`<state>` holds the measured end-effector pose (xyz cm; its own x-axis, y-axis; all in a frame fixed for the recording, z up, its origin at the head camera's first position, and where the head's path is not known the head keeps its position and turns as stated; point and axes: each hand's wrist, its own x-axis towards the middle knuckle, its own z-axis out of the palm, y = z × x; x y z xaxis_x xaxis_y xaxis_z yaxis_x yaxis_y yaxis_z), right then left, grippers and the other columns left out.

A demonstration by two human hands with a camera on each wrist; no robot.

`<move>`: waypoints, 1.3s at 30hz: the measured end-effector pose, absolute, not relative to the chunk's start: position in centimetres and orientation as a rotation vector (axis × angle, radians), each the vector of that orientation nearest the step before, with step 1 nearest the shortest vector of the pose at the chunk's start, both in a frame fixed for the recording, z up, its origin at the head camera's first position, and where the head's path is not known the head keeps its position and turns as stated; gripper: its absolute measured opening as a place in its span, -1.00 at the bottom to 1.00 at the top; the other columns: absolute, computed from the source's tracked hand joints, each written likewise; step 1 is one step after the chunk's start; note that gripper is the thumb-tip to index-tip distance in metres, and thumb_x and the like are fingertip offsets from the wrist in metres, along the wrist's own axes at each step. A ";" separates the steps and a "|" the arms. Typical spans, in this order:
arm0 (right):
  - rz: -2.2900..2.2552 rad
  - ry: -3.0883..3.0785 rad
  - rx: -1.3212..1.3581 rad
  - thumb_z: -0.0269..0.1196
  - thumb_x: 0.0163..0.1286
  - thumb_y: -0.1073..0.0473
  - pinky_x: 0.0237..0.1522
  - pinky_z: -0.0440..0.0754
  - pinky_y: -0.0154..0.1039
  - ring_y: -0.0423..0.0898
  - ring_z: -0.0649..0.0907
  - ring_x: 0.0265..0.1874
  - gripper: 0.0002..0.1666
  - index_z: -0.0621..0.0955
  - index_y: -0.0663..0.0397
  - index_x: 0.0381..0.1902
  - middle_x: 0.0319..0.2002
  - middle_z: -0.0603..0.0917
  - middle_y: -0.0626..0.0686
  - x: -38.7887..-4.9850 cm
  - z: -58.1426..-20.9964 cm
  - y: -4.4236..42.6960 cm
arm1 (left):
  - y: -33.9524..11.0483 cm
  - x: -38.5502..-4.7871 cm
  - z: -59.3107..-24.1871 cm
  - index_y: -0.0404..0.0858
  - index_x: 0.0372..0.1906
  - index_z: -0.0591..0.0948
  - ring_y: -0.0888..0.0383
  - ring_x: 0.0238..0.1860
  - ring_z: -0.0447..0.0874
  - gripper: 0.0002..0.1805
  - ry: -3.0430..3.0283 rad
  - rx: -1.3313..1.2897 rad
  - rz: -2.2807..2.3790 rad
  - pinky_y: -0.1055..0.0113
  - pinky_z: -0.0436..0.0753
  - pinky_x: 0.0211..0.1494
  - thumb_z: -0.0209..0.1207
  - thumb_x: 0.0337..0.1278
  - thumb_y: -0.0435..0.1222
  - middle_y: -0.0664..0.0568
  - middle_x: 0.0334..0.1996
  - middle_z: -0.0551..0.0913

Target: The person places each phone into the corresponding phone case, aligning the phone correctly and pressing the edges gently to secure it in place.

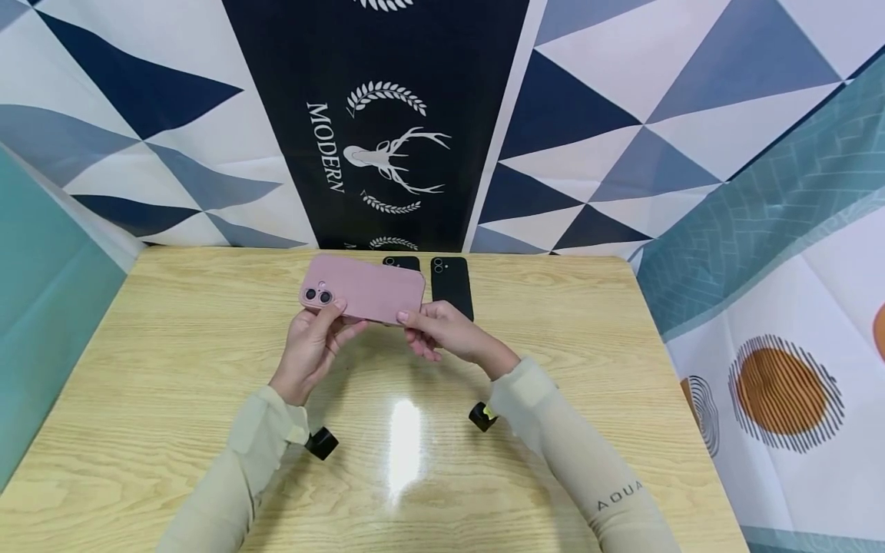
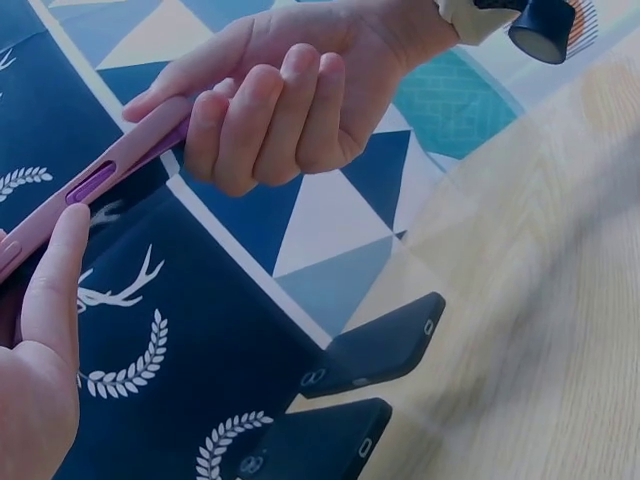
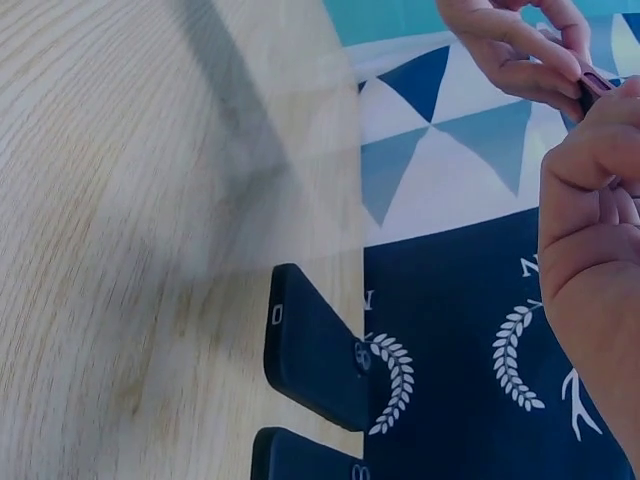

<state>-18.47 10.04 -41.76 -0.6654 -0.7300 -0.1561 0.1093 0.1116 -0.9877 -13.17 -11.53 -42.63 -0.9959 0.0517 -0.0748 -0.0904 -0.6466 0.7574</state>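
Note:
A phone in a pink case [image 1: 365,288] is held up above the table, its back with two camera lenses facing the head view. My left hand [image 1: 309,347] grips its lower left edge, thumb beside the lenses. At the lower right corner my right hand [image 1: 445,332] pinches it between thumb and fingers. In the left wrist view a slot in the case's long side shows a purple strip; one finger of my left hand [image 2: 45,370] touches close by. My right hand's other fingers [image 2: 255,125] curl loosely beneath the far end.
Two black phones, or phones in black cases, lie at the table's back edge: one [image 1: 452,286] right of the pink case, the other [image 1: 402,263] partly hidden behind it. A patterned cloth [image 1: 387,169] hangs behind the wooden table [image 1: 553,330]. Black wrist cameras [image 1: 321,443] sit by both sleeves.

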 end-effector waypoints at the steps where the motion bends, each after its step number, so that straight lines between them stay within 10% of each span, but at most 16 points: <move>1: -1.640 1.730 -0.601 -0.06 0.47 0.06 -0.78 0.31 -0.40 -0.26 0.39 -0.84 -0.53 0.44 0.15 -0.62 -0.76 0.49 -0.09 -18.4 -41.8 10.0 | -11.5 -13.2 -42.6 -0.25 -0.02 0.40 0.20 -0.29 0.73 -0.78 1.278 -0.073 2.789 0.36 0.69 -0.11 0.07 0.29 -0.35 0.04 -0.29 0.69; 39: -1.777 1.668 -0.477 -0.05 0.44 0.05 -0.80 0.34 -0.40 -0.25 0.42 -0.85 -0.54 0.47 0.17 -0.62 -0.75 0.54 -0.08 -17.7 -41.4 9.0 | -11.0 -13.4 -42.6 -0.27 -0.02 0.40 0.19 -0.34 0.73 -0.82 1.227 -0.177 2.866 0.38 0.69 -0.13 -0.01 0.33 -0.41 0.00 -0.35 0.69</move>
